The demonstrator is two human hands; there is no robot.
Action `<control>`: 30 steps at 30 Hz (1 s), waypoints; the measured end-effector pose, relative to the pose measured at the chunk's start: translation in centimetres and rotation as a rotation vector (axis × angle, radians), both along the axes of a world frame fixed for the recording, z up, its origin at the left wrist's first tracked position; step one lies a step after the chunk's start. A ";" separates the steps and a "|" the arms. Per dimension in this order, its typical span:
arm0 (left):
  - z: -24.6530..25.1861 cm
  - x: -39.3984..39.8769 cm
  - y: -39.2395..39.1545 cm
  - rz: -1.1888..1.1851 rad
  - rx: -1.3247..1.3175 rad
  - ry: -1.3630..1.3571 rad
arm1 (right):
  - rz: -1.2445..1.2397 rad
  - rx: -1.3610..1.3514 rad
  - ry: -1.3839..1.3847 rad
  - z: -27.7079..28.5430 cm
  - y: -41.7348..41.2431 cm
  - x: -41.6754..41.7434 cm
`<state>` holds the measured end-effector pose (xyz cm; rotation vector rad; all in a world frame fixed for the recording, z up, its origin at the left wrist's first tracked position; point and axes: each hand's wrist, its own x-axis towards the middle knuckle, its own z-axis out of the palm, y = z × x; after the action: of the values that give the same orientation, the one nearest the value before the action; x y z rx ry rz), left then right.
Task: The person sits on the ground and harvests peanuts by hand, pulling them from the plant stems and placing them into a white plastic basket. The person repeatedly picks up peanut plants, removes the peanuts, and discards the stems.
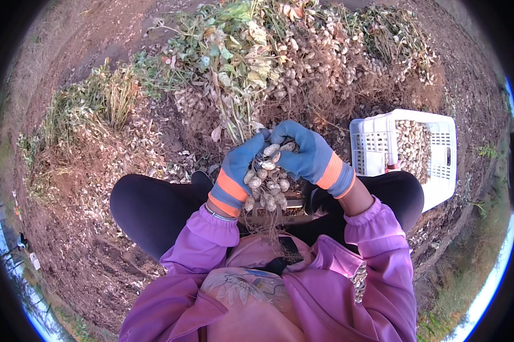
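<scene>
Both my hands wear blue work gloves with orange-striped cuffs. My left hand (241, 164) grips a peanut plant where the leafy stems (236, 112) meet the pod cluster. The stems point away from me, and unshelled peanuts (270, 188) with thin roots (269, 221) hang towards my lap. My right hand (304, 149) is curled around several pods at the upper right of the same cluster, thumb against them. Its fingertips meet the left hand's near the stem base and are partly hidden. Beneath the pods, part of a light-coloured frame (293, 213) shows between my legs.
A white plastic crate (442, 128) partly filled with loose peanuts (410, 143) stands by my right knee. Ahead lies a heap of uprooted peanut plants (321, 64), pods showing. More pulled plants (90, 102) lie at the left. Dry leaves litter the soil (90, 239).
</scene>
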<state>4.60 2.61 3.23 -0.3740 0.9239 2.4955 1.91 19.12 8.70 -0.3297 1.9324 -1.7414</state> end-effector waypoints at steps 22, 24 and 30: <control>-0.7 0.8 0.3 -0.050 -0.534 0.395 | -0.075 0.375 0.649 2.6 1.8 0.6; -0.6 0.9 0.9 0.010 -0.585 0.514 | -0.087 0.391 0.672 2.9 2.2 0.8; 0.2 0.6 1.1 -0.085 -0.495 0.256 | -0.065 0.536 0.767 3.8 2.2 1.6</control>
<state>5.16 3.74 3.45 -0.1606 1.6317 2.2479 3.53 21.36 12.45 -0.8190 2.8684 -1.1215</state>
